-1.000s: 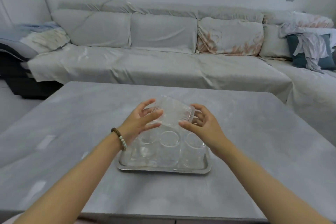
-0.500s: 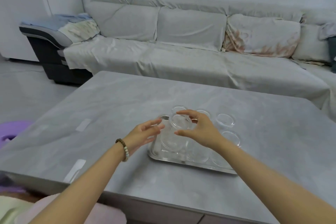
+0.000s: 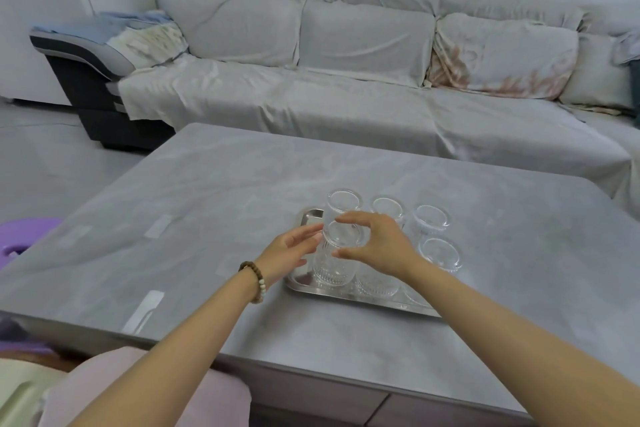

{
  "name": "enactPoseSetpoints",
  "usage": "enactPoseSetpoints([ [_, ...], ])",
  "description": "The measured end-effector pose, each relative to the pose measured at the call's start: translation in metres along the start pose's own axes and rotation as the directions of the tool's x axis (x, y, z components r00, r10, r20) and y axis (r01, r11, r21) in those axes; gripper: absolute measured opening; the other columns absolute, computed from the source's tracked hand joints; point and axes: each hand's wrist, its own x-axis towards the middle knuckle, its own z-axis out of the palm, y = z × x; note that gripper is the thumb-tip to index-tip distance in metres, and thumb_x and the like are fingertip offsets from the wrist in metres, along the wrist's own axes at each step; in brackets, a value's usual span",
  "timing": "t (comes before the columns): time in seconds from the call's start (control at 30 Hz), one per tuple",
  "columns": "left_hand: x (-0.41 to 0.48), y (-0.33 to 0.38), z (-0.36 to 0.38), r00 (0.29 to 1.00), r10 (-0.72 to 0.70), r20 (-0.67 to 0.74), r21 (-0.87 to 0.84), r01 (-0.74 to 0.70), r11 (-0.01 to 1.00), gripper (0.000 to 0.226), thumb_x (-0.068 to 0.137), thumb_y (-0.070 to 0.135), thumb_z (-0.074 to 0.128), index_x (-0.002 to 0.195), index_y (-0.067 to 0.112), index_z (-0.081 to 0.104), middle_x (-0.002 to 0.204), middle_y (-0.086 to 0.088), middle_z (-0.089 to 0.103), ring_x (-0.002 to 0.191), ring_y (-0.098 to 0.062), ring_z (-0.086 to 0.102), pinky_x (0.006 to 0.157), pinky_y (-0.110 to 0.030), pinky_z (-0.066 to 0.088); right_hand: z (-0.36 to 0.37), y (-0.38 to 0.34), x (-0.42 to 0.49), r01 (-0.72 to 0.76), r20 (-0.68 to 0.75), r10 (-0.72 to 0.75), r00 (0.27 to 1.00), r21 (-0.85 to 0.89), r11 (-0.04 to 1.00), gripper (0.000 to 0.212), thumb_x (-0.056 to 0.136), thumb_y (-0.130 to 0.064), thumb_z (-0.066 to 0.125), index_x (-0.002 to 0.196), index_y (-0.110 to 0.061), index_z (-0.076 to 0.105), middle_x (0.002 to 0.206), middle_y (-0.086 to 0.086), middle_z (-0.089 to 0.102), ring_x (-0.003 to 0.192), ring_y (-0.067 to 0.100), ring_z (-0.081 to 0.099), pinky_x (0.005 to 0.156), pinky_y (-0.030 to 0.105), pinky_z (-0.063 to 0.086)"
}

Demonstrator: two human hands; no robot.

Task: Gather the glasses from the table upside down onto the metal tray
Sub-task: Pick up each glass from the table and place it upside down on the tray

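A metal tray (image 3: pixel 302 285) lies on the grey table (image 3: pixel 207 204), right of centre. Several clear ribbed glasses stand upside down on it: back left (image 3: pixel 344 200), back middle (image 3: pixel 388 207), back right (image 3: pixel 431 218) and front right (image 3: pixel 440 254). The front middle glass (image 3: pixel 376 285) is partly hidden under my right wrist. At the tray's near-left corner stands another upside-down glass (image 3: pixel 333 263). My right hand (image 3: pixel 379 246) curls thumb and fingers around its upturned base. My left hand (image 3: pixel 289 253) has its fingers stretched out, tips touching the glass's left side.
A long covered sofa (image 3: pixel 346 97) runs behind the table. Pale tape patches (image 3: pixel 143 310) mark the table's left part. A purple stool (image 3: pixel 20 239) stands on the floor at far left. The table's near edge (image 3: pixel 311 371) is close to my body.
The glass that both hands held tilted above the tray now stands upside down at the tray's near-left corner. My left hand has loosened to fingertips. The view has shifted left.
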Motion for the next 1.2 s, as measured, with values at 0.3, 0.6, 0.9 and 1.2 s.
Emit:
enactPoseSetpoints([
  [0.3,0.005,-0.004,-0.002,1.000,0.026,-0.003,-0.002,-0.026,1.000,0.020,0.093,0.033,0.048,0.108,0.042,0.057,0.123,0.006,0.058,0.108,-0.014,0.059,0.091,-0.028,0.046,0.004,0.008,0.004,0.044,0.041,-0.039,0.998,-0.114,0.992,0.059,0.071,-0.047,0.077,0.126,-0.033,0.059,0.143,-0.009,0.050,0.134,0.011,0.041,0.114,0.035,0.019],
  [0.6,0.019,-0.023,-0.002,0.988,0.148,-0.050,0.199,-0.135,0.971,0.095,0.056,0.061,0.073,0.139,0.037,0.033,0.141,0.013,0.040,0.128,-0.009,0.042,0.088,-0.013,0.042,-0.048,0.052,-0.036,0.075,-0.206,-0.068,0.976,0.030,0.997,0.089,0.064,-0.059,0.071,0.142,-0.030,0.038,0.153,-0.007,0.031,0.142,0.012,0.028,0.117,0.038,0.022],
  [0.9,0.041,-0.037,0.017,0.970,0.239,0.043,0.713,-0.197,0.673,0.139,0.036,0.080,0.069,0.145,0.037,-0.006,0.158,0.014,-0.001,0.146,-0.016,0.005,0.115,-0.055,0.012,-0.047,0.128,-0.079,-0.286,0.040,0.284,0.958,0.220,0.933,0.143,0.041,-0.061,0.083,0.147,-0.040,-0.012,0.156,-0.021,0.006,0.147,0.006,0.010,0.115,0.026,0.015],
  [1.2,0.053,-0.048,0.014,0.983,0.182,0.014,0.782,-0.124,0.611,0.142,0.033,0.088,0.059,0.144,0.037,-0.013,0.158,0.011,-0.009,0.145,-0.010,-0.006,0.115,-0.055,-0.004,-0.040,0.145,-0.066,-0.252,0.112,0.237,0.965,0.146,0.957,0.152,0.037,-0.063,0.087,0.149,-0.035,-0.013,0.160,-0.012,0.012,0.146,0.018,0.018,0.118,0.048,0.021],
])
